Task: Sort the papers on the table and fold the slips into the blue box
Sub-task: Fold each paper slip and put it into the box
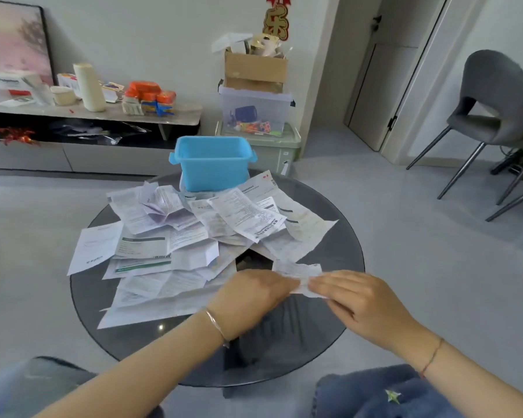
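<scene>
Right hand (357,300) pinching a crumpled slip (299,274), left hand (251,292) gripping its other end, above glass table (329,342)

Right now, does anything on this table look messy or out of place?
The papers lie in a loose overlapping heap on the glass table, many creased, some curling up near the blue box. The held slip is crumpled.

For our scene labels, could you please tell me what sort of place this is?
Probably a home living room: a low cabinet cluttered with household goods along the wall, stacked plastic storage bins holding toys, and a grey chair by an interior door.
</scene>
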A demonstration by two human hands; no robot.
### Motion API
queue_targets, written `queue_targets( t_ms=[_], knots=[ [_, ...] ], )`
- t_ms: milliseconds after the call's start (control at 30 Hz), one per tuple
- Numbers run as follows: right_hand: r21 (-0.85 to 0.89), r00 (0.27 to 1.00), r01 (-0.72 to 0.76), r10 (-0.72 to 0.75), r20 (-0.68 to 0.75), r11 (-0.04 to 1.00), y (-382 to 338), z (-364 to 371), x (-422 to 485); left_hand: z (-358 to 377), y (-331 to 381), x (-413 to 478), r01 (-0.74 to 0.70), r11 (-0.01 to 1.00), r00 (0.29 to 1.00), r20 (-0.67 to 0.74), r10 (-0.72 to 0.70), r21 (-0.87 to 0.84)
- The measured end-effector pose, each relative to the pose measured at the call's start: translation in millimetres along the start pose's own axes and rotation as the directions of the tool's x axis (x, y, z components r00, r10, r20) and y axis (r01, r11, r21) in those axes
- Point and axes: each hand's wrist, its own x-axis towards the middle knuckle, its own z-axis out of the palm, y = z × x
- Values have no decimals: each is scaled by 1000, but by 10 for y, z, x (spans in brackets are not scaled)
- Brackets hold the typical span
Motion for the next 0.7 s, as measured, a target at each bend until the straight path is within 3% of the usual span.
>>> queue_targets(
  t_ms=[167, 333, 433, 500, 633, 700],
  knots=[
    [133, 958, -124, 84, 273, 983, -47, 172, -448, 358, 234, -247, -76, 997, 990, 119, 73, 18],
    [277, 903, -353, 247, 352, 894, -20, 217, -440, 266, 171, -190, -16, 992, 996, 93, 4, 128],
    [419, 845, -530, 415, 338, 738, -35, 203, -370, 205, 101, -104, 108, 979, 994, 17, -112, 172],
    [503, 804, -589, 523, 283, 633, -40, 246, -320, 221, 77, -48, 163, 974, 986, 12, -166, 155],
    [604, 656, -687, 704, 273, 405, -7, 373, -196, 262, 117, 22, 349, 936, 936, 34, -351, 42],
    [597, 606, -717, 746, 278, 360, 27, 410, -148, 262, 129, 25, 387, 916, 922, -11, -388, 101]
  ],
)
